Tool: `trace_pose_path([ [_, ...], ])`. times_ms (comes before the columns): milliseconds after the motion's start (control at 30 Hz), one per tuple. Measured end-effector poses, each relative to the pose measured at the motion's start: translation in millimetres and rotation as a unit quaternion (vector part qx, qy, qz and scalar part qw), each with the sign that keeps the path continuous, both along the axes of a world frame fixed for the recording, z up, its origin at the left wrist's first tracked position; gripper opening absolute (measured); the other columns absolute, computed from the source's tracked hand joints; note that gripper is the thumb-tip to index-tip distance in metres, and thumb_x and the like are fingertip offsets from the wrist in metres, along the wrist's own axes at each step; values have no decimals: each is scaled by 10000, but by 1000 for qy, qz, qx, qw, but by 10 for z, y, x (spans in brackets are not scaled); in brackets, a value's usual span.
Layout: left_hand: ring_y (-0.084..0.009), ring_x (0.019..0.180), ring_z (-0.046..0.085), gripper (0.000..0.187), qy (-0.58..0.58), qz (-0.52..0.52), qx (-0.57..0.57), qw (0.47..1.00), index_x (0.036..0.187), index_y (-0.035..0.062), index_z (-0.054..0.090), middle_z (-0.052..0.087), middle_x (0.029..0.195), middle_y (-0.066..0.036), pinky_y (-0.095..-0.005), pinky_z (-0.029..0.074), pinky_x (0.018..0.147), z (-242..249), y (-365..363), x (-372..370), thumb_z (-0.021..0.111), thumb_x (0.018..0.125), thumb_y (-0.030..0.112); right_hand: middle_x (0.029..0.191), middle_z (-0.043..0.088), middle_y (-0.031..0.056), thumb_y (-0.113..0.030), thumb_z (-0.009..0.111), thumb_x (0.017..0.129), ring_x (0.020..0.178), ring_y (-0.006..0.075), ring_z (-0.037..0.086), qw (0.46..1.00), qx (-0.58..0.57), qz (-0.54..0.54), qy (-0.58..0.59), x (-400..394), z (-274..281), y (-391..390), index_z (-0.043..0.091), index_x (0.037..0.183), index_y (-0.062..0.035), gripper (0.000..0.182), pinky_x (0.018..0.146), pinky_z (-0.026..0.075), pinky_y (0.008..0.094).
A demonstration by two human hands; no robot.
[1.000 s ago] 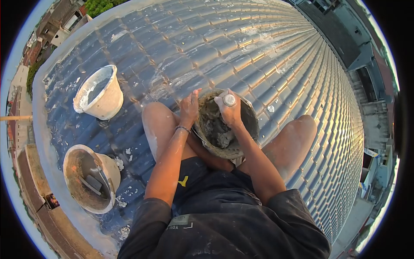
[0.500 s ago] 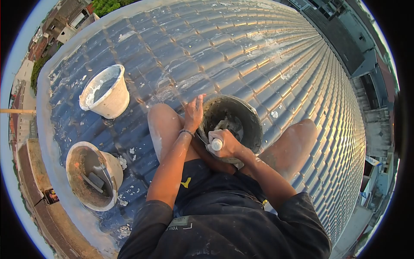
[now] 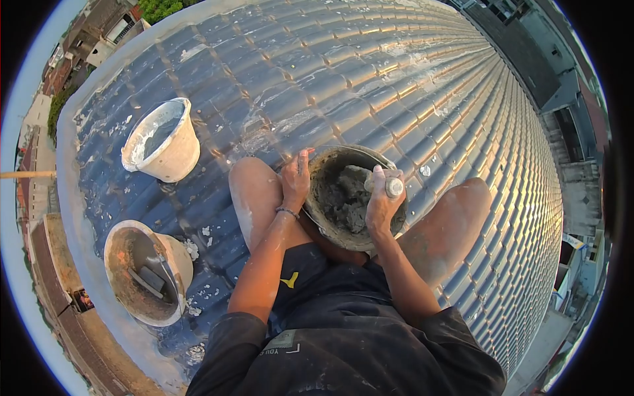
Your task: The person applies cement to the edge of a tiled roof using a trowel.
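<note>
- We've got the dark mortar bucket [image 3: 380,232] wedged between our knees on the tiled roof [image 3: 409,86], tipped a bit toward us, with grey mortar [image 3: 343,198] inside.
- Left hand [image 3: 295,178] is clamped over the bucket's near-left rim, fingers curled on the edge.
- Right hand [image 3: 382,201] is wrapped tight around a trowel handle [image 3: 391,187] at the right rim; the blade is down in the mix, can't really see it.
- To our left, a white bucket [image 3: 173,155] sits well apart, and a second bucket [image 3: 173,261] with tools in it sits near the roof's pale edge [image 3: 72,218].
- Plenty of open tile ahead and to the right; the left edge drops off just past those buckets.
</note>
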State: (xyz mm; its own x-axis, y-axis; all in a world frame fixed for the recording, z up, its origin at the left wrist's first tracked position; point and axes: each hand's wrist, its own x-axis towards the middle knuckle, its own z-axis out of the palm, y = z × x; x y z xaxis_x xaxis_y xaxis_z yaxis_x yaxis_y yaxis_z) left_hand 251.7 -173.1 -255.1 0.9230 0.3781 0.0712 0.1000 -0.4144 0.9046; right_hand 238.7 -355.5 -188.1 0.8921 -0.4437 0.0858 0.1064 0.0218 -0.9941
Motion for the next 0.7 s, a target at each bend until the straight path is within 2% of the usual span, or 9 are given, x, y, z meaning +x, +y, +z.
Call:
trace_pose_path([
  [33,-124,575,415,448,2,-3,2,1000,1153,44,733,369,582,-49,-346,393,593,-9,16,4,446,1077,380,749,528,-40,-112,697,951,680,46,465,1000,2,6,-5,31,-33,83,558,821,-71,196,626,402,214],
  [100,-230,647,572,426,0,1,8,1000,1146,46,725,602,710,-152,-361,479,683,-43,13,-12,447,1077,362,739,527,-49,-101,712,932,677,48,458,995,79,41,44,150,-301,203,568,816,-78,186,646,408,224],
  [267,-223,614,528,431,46,-5,7,999,1131,46,732,545,657,-138,-364,467,661,-24,14,-38,444,1077,363,707,526,-42,-22,723,835,672,61,480,930,26,359,74,488,-350,164,543,749,-72,205,649,426,256],
  [400,-224,686,634,421,18,-9,6,1000,1123,45,729,652,746,-174,-362,491,697,4,8,-34,442,1077,350,692,528,-16,-51,730,805,666,88,504,882,-4,462,89,572,-323,193,540,748,-68,199,647,439,286],
  [467,-194,698,622,415,7,-10,11,1000,1123,31,731,671,764,-162,-351,495,716,25,14,-38,460,1074,341,674,522,21,-97,738,764,648,130,525,827,-80,555,29,444,-361,197,540,763,-55,202,643,449,322],
  [533,-164,711,609,410,1,-15,18,1000,1124,16,732,691,783,-151,-340,499,735,9,42,-47,478,1071,333,668,537,61,-126,740,734,637,179,536,816,-97,570,12,377,-247,206,544,769,-42,216,639,451,348],
  [600,-214,822,681,398,-21,-8,-12,1000,1116,15,726,732,915,-185,-348,511,798,-26,53,-81,468,1073,315,691,525,24,-54,750,743,677,124,504,722,-121,680,44,297,-133,160,539,730,-41,212,655,441,321],
  [633,-214,822,681,398,-22,-11,-12,1000,1116,15,726,732,915,-185,-348,511,798,-32,63,-98,468,1073,315,678,527,28,-61,754,744,676,140,522,710,-119,690,71,233,-157,118,531,714,-38,226,661,448,335],
  [700,-377,853,701,396,-23,3,13,1000,1093,34,716,721,952,-211,-400,525,767,-36,59,-112,441,1073,319,677,548,56,-87,748,746,665,174,542,721,-127,678,61,192,-164,-29,538,734,-40,216,662,454,351],
])
